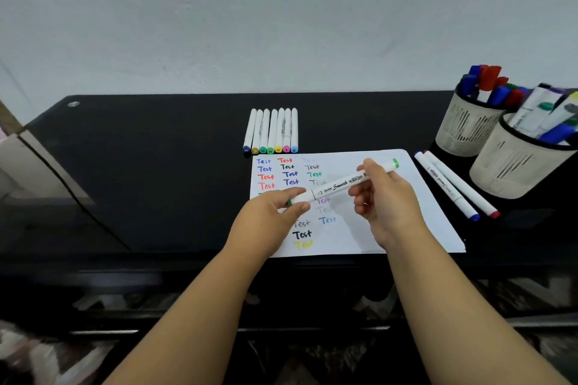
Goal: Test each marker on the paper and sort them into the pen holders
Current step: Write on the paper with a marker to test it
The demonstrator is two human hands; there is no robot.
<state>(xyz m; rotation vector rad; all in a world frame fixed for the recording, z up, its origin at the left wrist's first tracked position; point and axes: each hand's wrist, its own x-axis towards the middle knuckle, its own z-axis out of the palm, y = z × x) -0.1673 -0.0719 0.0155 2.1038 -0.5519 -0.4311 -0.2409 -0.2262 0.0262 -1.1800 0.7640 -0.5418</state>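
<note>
step: capping or uncapping the green marker (342, 184) over the paper (391, 222); which of the two could not be told from this one frame.
left hand: left hand (275, 212) pinched the marker's lower-left end, fingers (297, 192) curled over the cap zone, thumb under it, clamped on the marker.
right hand: right hand (387, 197) gripped the barrel toward its upper-right end, fingers curled round it, clamped on the marker too.
marker position: held in the air, tilted, dark green tip end low at the left, light green end cap poking out past the right hand; barrel print "Smooth" showed between the two hands.
relative to fingers: marker spanned both hands, middle of barrel bare, both ends gripped; it looked clear of the paper, not touching.
how to do it well: judged best to pull or push straight along the barrel axis, no twisting sideways, keep the right hand steady and let the left do the cap; keep the tip off the sheet until ready.
paper: white sheet on the dark worktop (156, 166), rows of "Test" in many colours, free space at right and lower right for the next mark.
untested row: seven markers (271, 131) lay side by side beyond the paper, well apart from the hands.
loose pair: two markers (456, 186) lay right of the sheet, just beside the holders.
pen holders: two mesh pen holders (494, 147) at far right, both already with markers in them.
risk: cap slipping, ink on fingers.
</note>
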